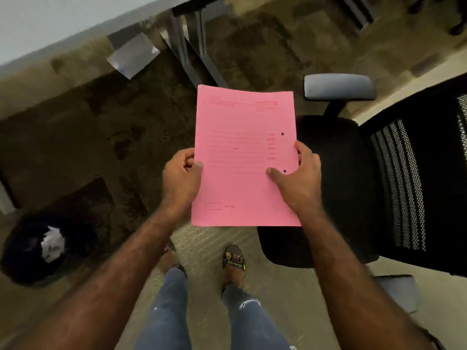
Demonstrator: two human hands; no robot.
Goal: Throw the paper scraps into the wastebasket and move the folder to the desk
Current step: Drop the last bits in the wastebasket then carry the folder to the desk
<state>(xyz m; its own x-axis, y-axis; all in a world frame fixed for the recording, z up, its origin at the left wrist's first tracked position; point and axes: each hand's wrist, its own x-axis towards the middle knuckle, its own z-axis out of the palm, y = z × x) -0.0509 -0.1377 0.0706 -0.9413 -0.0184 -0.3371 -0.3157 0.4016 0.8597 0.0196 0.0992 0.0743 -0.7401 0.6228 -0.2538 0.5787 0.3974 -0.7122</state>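
Observation:
I hold a pink folder point(242, 137) flat in front of me, above the carpet, with printed lines and two punched holes near its right edge. My left hand point(180, 176) grips its left edge, thumb on top. My right hand point(299, 176) grips its right edge, thumb pressed on the cover. A black wastebasket point(27, 251) stands on the floor at the lower left, with white paper scraps point(51, 245) inside it.
A black mesh office chair point(394, 188) with grey armrests stands close on my right. Dark desk legs point(192, 49) rise at the top centre, with a grey panel point(131, 55) on the floor near the wall. My feet in sandals stand on patterned carpet.

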